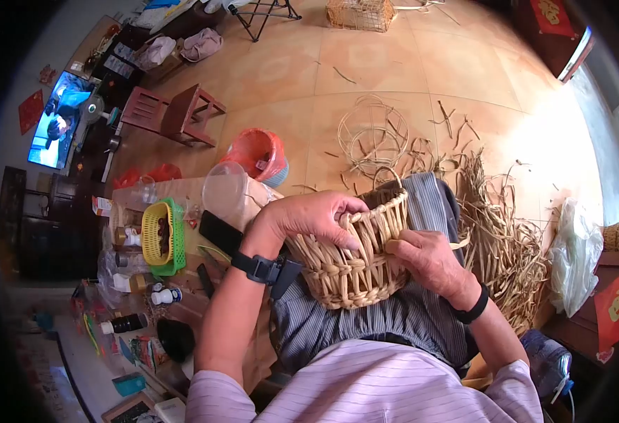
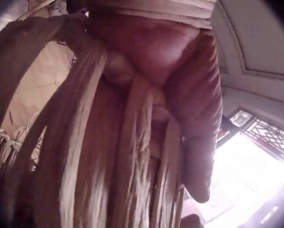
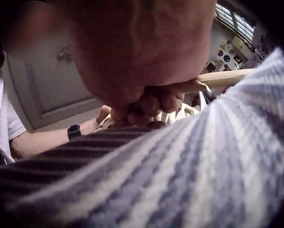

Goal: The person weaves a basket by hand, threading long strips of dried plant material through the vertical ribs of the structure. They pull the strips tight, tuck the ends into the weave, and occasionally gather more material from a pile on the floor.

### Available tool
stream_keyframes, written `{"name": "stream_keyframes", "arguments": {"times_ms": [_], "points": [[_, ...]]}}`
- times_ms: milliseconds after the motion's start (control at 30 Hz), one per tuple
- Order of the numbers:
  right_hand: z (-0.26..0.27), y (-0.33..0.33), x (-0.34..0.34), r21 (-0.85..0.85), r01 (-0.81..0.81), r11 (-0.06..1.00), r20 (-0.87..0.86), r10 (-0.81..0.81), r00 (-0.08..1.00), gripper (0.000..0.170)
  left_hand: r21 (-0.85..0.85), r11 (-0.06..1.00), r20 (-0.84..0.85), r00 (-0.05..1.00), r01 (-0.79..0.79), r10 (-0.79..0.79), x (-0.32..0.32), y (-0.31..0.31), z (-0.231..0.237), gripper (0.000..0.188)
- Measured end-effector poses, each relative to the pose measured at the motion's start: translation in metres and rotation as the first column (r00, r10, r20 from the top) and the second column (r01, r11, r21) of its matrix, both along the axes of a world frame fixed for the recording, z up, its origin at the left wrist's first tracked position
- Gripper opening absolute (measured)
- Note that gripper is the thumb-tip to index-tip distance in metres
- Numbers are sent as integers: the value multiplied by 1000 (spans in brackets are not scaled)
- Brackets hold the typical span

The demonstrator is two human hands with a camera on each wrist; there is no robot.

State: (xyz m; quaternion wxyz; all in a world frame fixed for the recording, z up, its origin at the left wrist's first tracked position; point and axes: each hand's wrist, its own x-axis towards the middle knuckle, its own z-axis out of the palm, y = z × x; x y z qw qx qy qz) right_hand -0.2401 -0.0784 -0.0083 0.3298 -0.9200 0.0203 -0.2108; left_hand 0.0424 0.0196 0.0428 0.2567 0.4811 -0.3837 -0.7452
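Observation:
A woven basket (image 1: 355,273) of thick tan plant strands rests tilted on the lap, over a striped grey cloth (image 1: 422,321). A looped handle (image 1: 398,176) rises at its far rim. My left hand (image 1: 315,217) grips the near rim and wall; its thumb lies outside, and its fingers show between upright strands (image 2: 137,142) in the left wrist view. My right hand (image 1: 433,262) presses close to the basket's right side, its curled fingers pinching a flat strand (image 3: 227,78) whose end sticks out to the right. The fingertips are partly hidden in the head view.
Dried stalks (image 1: 496,240) lie heaped on the floor at right, beside a clear plastic bag (image 1: 576,254). Beyond the basket is a loose coil (image 1: 373,137). A table at left carries a yellow basket (image 1: 156,229), bottles and a black phone-like slab (image 1: 220,233). A red-lined bucket (image 1: 277,151) stands behind.

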Motion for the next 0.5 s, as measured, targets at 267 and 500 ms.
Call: {"name": "stream_keyframes", "arguments": {"times_ms": [267,500], "points": [[2,3,-1,-20,30,999,-42,-31,999,26,-270,948,278,929,-170,245,-6,13,14,40],[21,13,0,20,200,980,78,-201,977,38,-648,546,258,522,-531,813,-58,49,44,10]]}}
